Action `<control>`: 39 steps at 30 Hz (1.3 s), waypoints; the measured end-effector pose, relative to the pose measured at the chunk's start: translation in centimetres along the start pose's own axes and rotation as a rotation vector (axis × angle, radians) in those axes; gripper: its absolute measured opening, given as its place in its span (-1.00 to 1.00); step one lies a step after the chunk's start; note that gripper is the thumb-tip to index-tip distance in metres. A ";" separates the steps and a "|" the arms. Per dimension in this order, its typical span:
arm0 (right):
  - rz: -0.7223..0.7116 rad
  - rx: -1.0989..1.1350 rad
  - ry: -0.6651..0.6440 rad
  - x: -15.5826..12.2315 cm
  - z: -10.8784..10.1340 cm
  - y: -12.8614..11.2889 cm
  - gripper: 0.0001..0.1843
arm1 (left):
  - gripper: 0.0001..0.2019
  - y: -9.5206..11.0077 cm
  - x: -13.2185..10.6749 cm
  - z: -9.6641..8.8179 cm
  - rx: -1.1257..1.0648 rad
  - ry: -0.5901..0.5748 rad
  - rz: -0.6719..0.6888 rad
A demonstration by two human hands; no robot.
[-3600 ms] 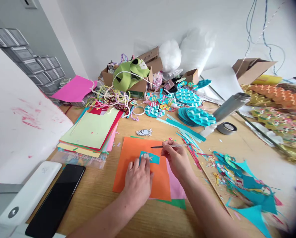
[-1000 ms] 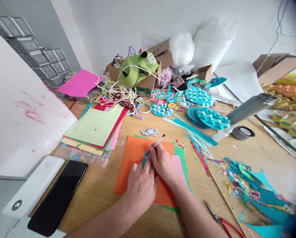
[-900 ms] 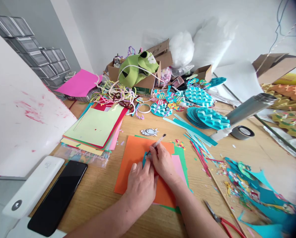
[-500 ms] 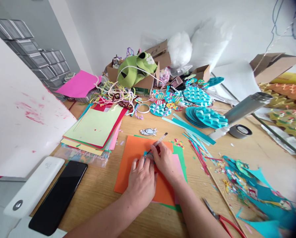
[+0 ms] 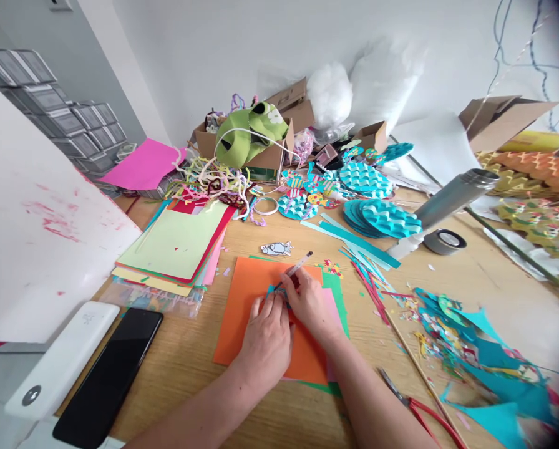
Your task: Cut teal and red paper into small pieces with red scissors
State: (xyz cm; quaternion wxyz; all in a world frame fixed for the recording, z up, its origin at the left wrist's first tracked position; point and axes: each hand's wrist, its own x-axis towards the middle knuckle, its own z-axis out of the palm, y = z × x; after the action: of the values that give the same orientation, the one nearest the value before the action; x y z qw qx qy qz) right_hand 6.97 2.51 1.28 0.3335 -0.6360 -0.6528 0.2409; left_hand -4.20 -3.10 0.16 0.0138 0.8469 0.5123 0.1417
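My right hand (image 5: 310, 307) is closed around a pencil (image 5: 301, 263), whose tip points down and left at a small blue piece of paper (image 5: 270, 290). Beside it, my left hand (image 5: 267, 340) lies with its fingers flat over that piece, hiding most of it. Under both hands is an orange paper sheet (image 5: 242, 299). Green paper (image 5: 334, 293) and pink paper (image 5: 332, 312) stick out from beneath it on the right. Just above the sheets lies a pale fish-shaped cutout (image 5: 276, 248).
Stacked coloured paper (image 5: 181, 243) and a black phone (image 5: 108, 374) are on the left. Red-handled scissors (image 5: 415, 405), a wooden stick (image 5: 415, 358) and blue paper scraps (image 5: 495, 380) lie on the right. Farther back stand a metal flask (image 5: 457, 196) and blue wavy discs (image 5: 382, 218).
The view has shifted slightly, so the table things sit a little farther left. Both hands keep nearly the same place on the orange sheet, with the pencil still held.
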 end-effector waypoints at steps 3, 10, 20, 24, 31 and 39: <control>-0.002 -0.013 -0.002 0.0 -0.1 -0.1 -0.83 | -0.65 0.0 0.0 0.0 0.004 -0.010 -0.004; -0.003 -0.057 0.011 0.0 -0.3 -0.1 -0.84 | -0.67 0.1 0.1 -0.4 -0.030 -0.011 -0.006; -0.015 -0.083 0.012 -0.1 -0.6 -0.1 -0.82 | -0.67 0.0 0.1 -0.3 -0.026 0.003 -0.005; -0.029 -0.095 0.020 -0.1 -0.7 -0.1 -0.83 | -0.68 0.0 0.1 -0.5 -0.039 -0.002 -0.003; -0.057 -0.161 0.030 -0.2 -0.9 -0.3 -0.85 | -0.67 0.0 0.2 -0.6 -0.049 -0.022 -0.007; -0.030 -0.171 0.030 -0.3 -0.9 -0.1 -0.93 | -0.70 0.1 0.3 -0.6 -0.027 0.002 -0.001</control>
State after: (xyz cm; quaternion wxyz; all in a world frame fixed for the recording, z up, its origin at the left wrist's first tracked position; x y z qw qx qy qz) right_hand 7.55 2.13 1.94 0.2913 -0.6557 -0.6755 0.1700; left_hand -4.12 -2.94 0.82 0.0246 0.8462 0.5108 0.1495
